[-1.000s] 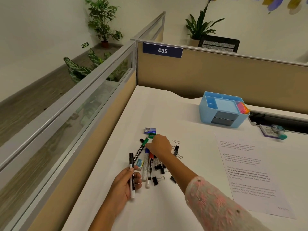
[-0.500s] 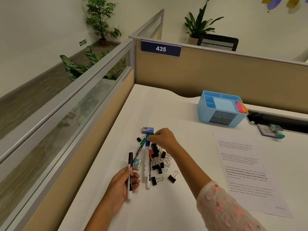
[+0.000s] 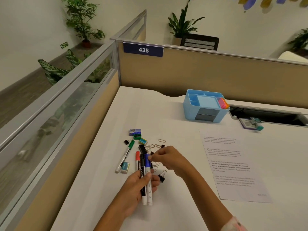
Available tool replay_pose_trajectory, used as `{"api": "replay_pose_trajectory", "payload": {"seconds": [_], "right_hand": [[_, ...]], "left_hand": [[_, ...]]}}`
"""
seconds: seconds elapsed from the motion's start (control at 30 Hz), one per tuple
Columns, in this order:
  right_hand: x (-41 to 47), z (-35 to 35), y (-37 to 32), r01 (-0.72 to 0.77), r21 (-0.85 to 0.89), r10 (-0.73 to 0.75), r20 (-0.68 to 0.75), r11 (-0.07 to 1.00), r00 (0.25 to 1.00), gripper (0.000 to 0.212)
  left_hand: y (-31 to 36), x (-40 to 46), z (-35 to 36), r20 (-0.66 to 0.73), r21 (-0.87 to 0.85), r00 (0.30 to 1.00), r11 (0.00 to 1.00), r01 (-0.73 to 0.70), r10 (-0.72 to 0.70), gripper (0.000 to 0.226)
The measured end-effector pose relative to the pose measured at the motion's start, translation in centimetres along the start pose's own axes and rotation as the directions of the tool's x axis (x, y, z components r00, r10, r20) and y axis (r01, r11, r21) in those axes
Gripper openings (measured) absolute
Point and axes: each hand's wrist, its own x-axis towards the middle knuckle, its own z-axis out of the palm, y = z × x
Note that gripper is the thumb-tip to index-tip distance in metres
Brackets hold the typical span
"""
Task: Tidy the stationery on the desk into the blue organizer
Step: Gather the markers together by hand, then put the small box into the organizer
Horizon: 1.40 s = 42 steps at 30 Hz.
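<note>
My left hand (image 3: 135,189) grips a black marker (image 3: 143,178) and a blue-capped marker (image 3: 148,179) side by side, caps pointing away from me. My right hand (image 3: 168,158) pinches the blue marker's cap end with its fingertips. A red marker (image 3: 137,160) lies just left of them and a green marker (image 3: 125,155) lies further left on the desk. Several black binder clips (image 3: 161,177) and paper clips (image 3: 161,140) are scattered around the hands. The blue organizer (image 3: 205,105) stands at the back of the desk, with coloured sticky notes in its right slot.
A small blue box (image 3: 135,131), a green sharpener (image 3: 137,136), and two erasers (image 3: 125,167) lie near the markers. A printed sheet (image 3: 233,165) lies to the right. A correction tape (image 3: 253,124) sits by the cable slot (image 3: 266,115). Partition walls (image 3: 200,72) close the back and left.
My right hand lifted the blue-capped marker from the desk and brought it next to the black marker in my left hand, which now grips both.
</note>
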Motion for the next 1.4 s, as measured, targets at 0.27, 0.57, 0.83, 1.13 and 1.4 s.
{"api": "replay_pose_trajectory", "payload": {"seconds": [0.27, 0.57, 0.83, 1.13, 1.4], "right_hand": [[-1.1, -5.0, -0.5, 0.029, 0.009, -0.030, 0.215, 1.000, 0.976, 0.038], [-0.2, -10.9, 0.0, 0.110, -0.253, -0.062, 0.192, 0.961, 0.980, 0.015], [0.5, -20.0, -3.0, 0.108, -0.517, -0.240, -0.196, 0.849, 0.951, 0.014], [6.0, -27.4, -6.3, 0.191, -0.623, -0.612, -0.580, 0.759, 0.538, 0.011], [14.1, -26.6, -5.6, 0.080, -0.766, -0.567, -0.397, 0.638, 0.722, 0.020]], "left_hand": [[0.2, 1.6, 2.7, 0.127, 0.228, 0.990, 0.973, 0.035, -0.066, 0.021], [0.9, 6.4, 7.5, 0.220, 0.743, 0.975, 0.647, -0.173, 0.008, 0.013], [0.7, 14.0, 11.3, 0.182, 0.859, 0.946, 0.425, -0.285, 0.267, 0.071], [-3.2, 19.2, 13.1, 0.198, 0.969, 0.933, -0.201, -0.141, 0.300, 0.063], [-3.5, 18.5, 13.3, 0.191, 0.945, 0.929, -0.317, -0.087, 0.316, 0.067]]}}
